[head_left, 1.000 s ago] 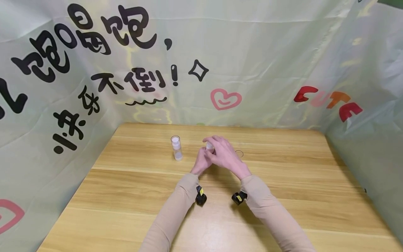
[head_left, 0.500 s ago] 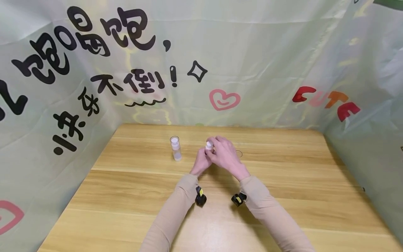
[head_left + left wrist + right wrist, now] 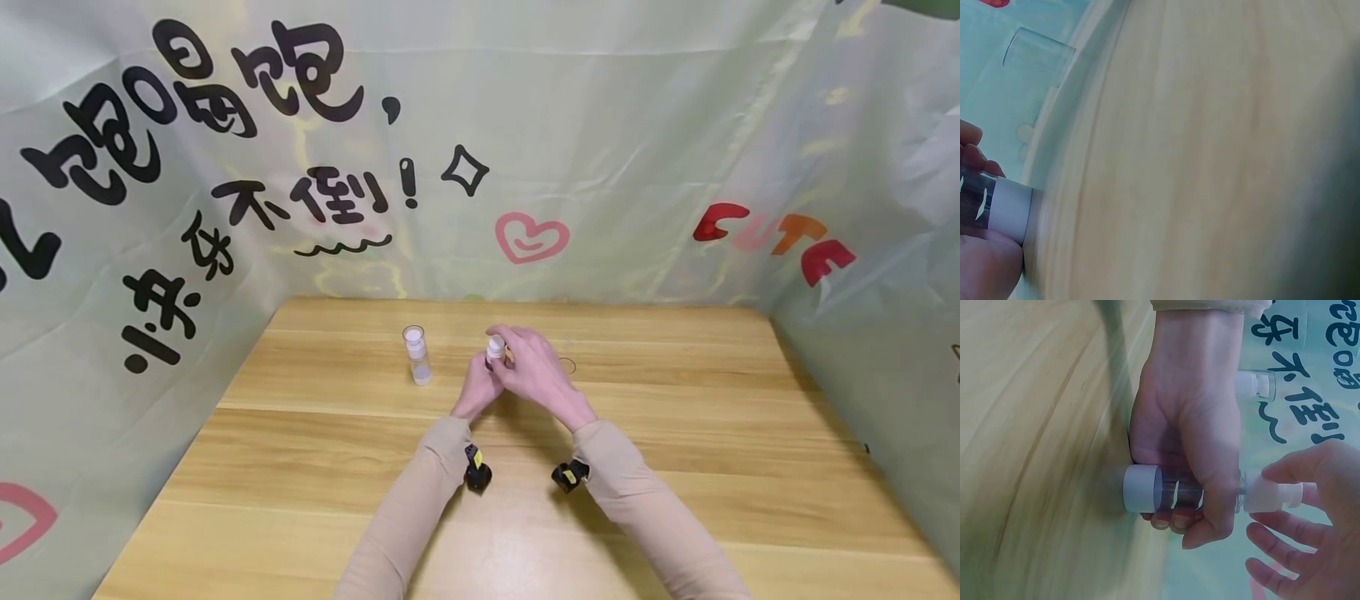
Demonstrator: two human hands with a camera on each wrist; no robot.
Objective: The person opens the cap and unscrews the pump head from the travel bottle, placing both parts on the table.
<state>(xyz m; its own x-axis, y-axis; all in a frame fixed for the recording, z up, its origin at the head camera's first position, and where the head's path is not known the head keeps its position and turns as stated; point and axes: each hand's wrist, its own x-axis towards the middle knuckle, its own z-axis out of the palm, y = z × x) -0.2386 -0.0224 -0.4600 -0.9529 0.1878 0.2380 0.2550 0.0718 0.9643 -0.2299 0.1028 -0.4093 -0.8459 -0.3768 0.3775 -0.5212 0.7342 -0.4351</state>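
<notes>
My left hand (image 3: 480, 385) grips a small pump bottle (image 3: 1142, 489) round its clear body, fingers on one side and thumb on the other. The bottle has a white base; in the right wrist view it lies sideways across the picture, base close to the tabletop. At its other end my right hand (image 3: 536, 367) pinches the white pump top (image 3: 1261, 490) between thumb and index finger, the remaining fingers spread loosely. A short narrow neck shows between top and body. The left wrist view catches only the bottle's white base (image 3: 1011, 209) and part of the left hand.
A similar pump bottle (image 3: 417, 358) with a clear cap over it stands upright to the left of the hands. Behind the right hand a clear cap (image 3: 1038, 56) stands on the wooden table (image 3: 300, 467). Printed cloth walls (image 3: 630, 167) border the table's back and sides.
The right fingers have shifted about the white pump top, baring it half a second ago and now bending over it again. The left hand keeps its hold. The head view has drifted slightly.
</notes>
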